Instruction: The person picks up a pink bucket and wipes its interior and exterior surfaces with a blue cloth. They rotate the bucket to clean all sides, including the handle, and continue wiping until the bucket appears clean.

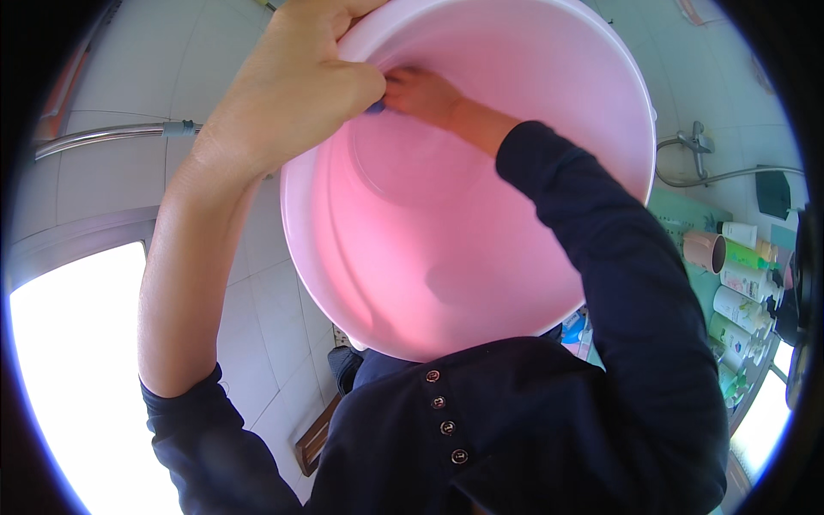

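A large pink plastic tub [502, 238] fills the middle of the view, tilted so that its inside faces the camera. At the top left of its rim, my left hand [309, 90] grips the edge, fingers partly hidden behind it. Inside the tub, my right hand [421, 95] is against the upper left wall near the round base, its fingers curled around a dark blue item [376, 107]. That item is mostly hidden, and its kind cannot be told. The lower edge of the tub is close to the front of my dark top.
Several toiletry bottles [740, 309] and a pink cup [704, 251] stand on a green surface at the right, below a shower mixer tap [698, 145]. A metal rail [116, 136] runs along the tiled wall at left. A brown wooden item [317, 438] lies low at left.
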`<control>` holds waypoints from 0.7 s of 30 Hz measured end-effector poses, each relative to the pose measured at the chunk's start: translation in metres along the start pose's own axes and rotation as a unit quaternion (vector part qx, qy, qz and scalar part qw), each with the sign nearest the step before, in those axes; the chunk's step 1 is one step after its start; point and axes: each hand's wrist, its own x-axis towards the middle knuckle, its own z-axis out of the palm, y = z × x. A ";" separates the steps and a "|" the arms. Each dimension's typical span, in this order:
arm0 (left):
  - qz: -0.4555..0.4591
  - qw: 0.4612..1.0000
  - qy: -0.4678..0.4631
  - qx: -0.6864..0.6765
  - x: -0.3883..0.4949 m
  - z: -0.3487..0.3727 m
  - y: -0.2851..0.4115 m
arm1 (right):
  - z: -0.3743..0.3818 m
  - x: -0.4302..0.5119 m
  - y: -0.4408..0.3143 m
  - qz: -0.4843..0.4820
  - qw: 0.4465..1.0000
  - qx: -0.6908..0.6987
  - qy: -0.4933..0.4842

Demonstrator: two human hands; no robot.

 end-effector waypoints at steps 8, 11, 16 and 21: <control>0.034 0.996 0.004 -0.086 -0.007 -0.009 -0.031 | -0.060 -0.063 -0.029 0.221 0.874 -0.039 -0.431; 0.045 0.992 -0.016 -0.121 0.000 -0.001 -0.027 | -0.044 -0.091 -0.067 0.266 0.790 -0.001 -0.552; 0.047 0.994 -0.024 -0.098 0.002 0.001 -0.026 | -0.027 -0.076 -0.128 0.256 0.771 0.139 -0.566; 0.022 0.991 -0.026 -0.126 -0.001 -0.003 -0.027 | -0.016 -0.006 -0.135 0.447 0.700 0.344 -0.437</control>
